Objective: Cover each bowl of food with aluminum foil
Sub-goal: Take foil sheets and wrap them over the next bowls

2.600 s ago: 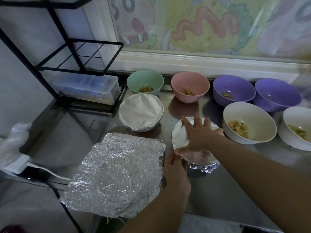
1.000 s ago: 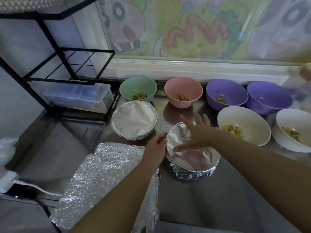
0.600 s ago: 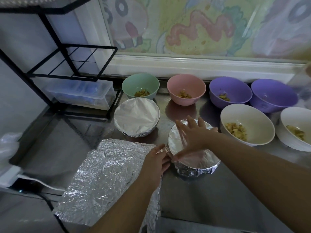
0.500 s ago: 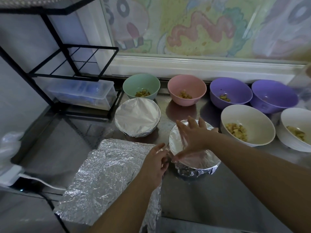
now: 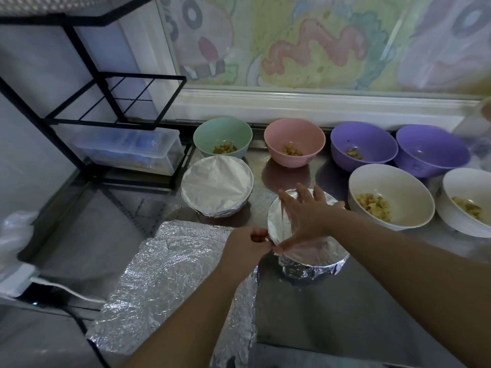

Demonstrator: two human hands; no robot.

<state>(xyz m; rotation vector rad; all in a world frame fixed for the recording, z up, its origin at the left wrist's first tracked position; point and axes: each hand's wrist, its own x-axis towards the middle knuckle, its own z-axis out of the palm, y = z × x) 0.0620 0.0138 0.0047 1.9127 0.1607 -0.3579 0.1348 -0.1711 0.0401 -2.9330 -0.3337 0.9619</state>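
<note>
Hands work together on the foil-covered bowl point(image 5: 309, 248) near the middle of the metal counter point(image 5: 332, 314), and every place below is given from that bowl. The right hand point(image 5: 305, 216) lies flat on its foil top, fingers spread wide and pointing away from the person, the palm pressing the sheet down; it grips nothing. The left hand point(image 5: 245, 247) sits at the bowl's left rim with its fingers curled in narrowly, their tips touching the foil edge where it folds over the rim; whether they pinch the foil or only press it I cannot tell. Foil is crimped down around the bowl's side in crinkled folds. Left of the bowl and nearer the person, a large crumpled foil sheet point(image 5: 170, 282) lies flat on the counter, partly under the left forearm. Beyond the bowl and to the left stands a second covered bowl point(image 5: 216, 185), its foil smooth and tight. Behind that one is a green bowl point(image 5: 222, 136) with food in it, uncovered. Straight beyond the bowl sits a pink bowl point(image 5: 295, 140), also open with food. To the right of the bowl are two white bowls point(image 5: 390, 196) holding chopped food, uncovered, and beyond them two purple bowls point(image 5: 364, 144) against the wall. Far to the left stands a black wire rack point(image 5: 106, 102) with a clear plastic box point(image 5: 127, 148) on its lowest level.
</note>
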